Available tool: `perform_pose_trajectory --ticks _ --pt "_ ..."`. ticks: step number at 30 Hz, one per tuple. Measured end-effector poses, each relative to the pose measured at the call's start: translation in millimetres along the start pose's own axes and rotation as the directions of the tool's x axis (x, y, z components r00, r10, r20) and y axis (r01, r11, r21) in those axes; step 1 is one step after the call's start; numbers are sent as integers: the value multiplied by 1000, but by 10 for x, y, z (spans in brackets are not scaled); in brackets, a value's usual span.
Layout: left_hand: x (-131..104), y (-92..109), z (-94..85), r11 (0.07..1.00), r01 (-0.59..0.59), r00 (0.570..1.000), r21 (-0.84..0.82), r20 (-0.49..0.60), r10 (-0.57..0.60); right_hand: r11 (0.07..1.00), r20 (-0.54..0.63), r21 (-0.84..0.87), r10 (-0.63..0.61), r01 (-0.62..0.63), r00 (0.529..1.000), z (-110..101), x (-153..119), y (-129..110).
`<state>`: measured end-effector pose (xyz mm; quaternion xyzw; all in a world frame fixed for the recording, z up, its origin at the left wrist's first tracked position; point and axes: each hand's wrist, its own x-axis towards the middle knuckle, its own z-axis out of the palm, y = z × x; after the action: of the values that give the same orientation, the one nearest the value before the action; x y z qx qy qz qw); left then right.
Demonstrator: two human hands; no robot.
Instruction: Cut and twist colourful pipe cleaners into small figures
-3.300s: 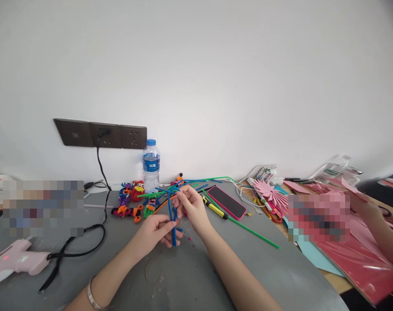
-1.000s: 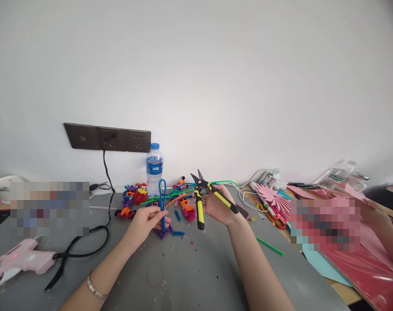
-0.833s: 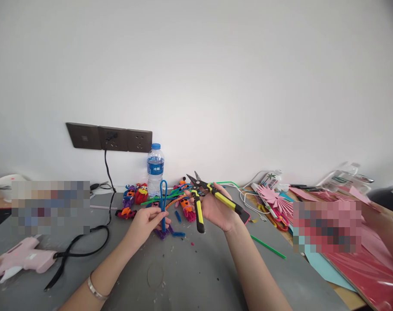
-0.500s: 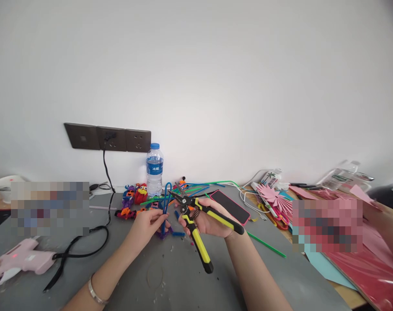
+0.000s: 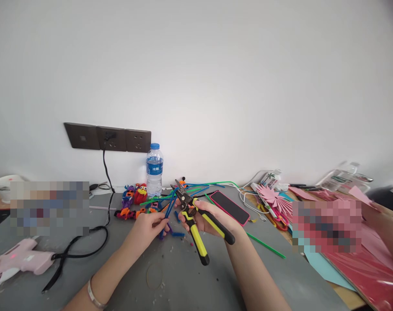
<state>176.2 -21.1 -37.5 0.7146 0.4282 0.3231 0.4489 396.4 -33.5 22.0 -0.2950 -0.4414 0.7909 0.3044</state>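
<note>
Between the fingertips of my left hand [image 5: 153, 222] is a blue pipe cleaner [image 5: 171, 203], folded over and tilted to the right. My right hand [image 5: 212, 218] is wrapped round yellow-and-black wire strippers [image 5: 196, 229], whose jaws point up and left at the top of the blue loop. Whether the blades touch it, I cannot tell. Below my left fingers shows a bit of purple pipe cleaner, partly hidden. Short blue pieces [image 5: 177, 234] lie on the grey table beside it. Behind the hands are orange, black and purple pipe-cleaner figures [image 5: 128, 213].
A water bottle [image 5: 154, 172] stands by the wall. At the left lies a pink glue gun [image 5: 24, 259] with a black cord. A phone [image 5: 230, 207] and green pipe cleaners [image 5: 266, 245] lie at the right. Another person's hand [image 5: 382, 222] is over pink paper at the far right.
The wire strippers have moved slightly left and up, with their handles closer together. The blue pipe cleaner now leans right, its loop near the jaws.
</note>
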Motion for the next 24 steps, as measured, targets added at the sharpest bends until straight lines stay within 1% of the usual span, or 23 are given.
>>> perform_pose_trajectory --ticks 7,10,13,16,19,24 --pt "10 1 -17 1000 -23 999 6 -28 23 998 -75 22 -51 52 996 33 32 43" --pt "11 2 -28 1000 -27 999 5 -36 28 997 -144 2 -70 71 987 80 62 82" --pt "9 4 -42 998 -41 998 43 -52 43 993 -244 -80 -108 91 964 168 124 142" --pt "4 6 -49 995 -52 998 88 -29 55 978 -316 -190 -150 92 937 263 191 192" --pt "1 0 -45 996 -48 999 77 -11 49 968 -342 -230 -175 98 923 322 216 205" --pt "1 -1 -47 995 -42 998 88 -50 46 962 -328 -235 -210 136 921 322 218 234"
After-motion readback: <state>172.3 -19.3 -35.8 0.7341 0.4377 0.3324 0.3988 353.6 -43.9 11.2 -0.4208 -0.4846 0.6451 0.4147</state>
